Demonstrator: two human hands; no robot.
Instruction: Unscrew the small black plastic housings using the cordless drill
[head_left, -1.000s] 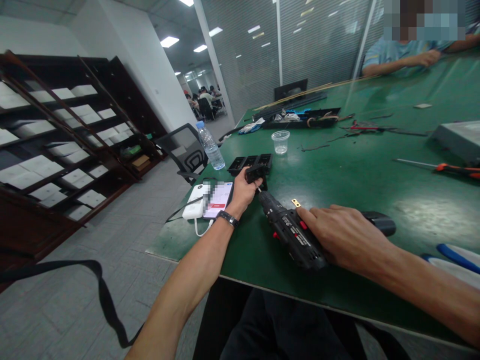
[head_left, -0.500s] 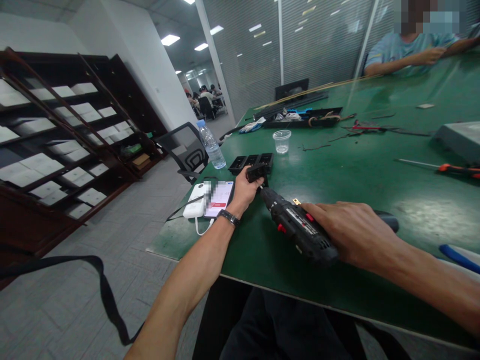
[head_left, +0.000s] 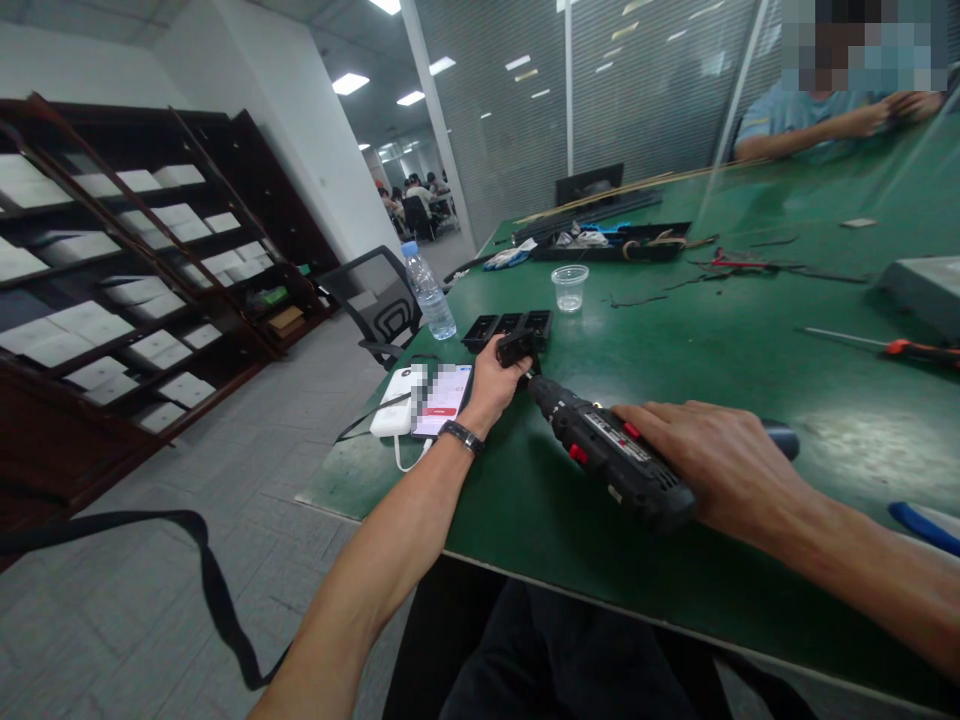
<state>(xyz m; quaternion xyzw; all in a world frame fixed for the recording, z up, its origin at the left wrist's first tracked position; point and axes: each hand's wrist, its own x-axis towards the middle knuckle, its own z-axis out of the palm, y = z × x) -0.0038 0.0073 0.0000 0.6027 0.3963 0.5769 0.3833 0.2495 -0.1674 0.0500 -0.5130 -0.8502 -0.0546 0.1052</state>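
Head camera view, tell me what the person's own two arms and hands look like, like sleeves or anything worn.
The left hand and right hand are both without gloves, and no sleeves show on either forearm. A dark wristband with a shiny part circles the left wrist; whether it is a watch is unclear. Nothing shows on the right wrist.

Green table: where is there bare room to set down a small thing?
The widest bare patch of the table lies between the cup, the screwdriver and the drill. A smaller one separates the white cable from the near left corner. Crowded: around the left hand, phone, black tray and bottle.
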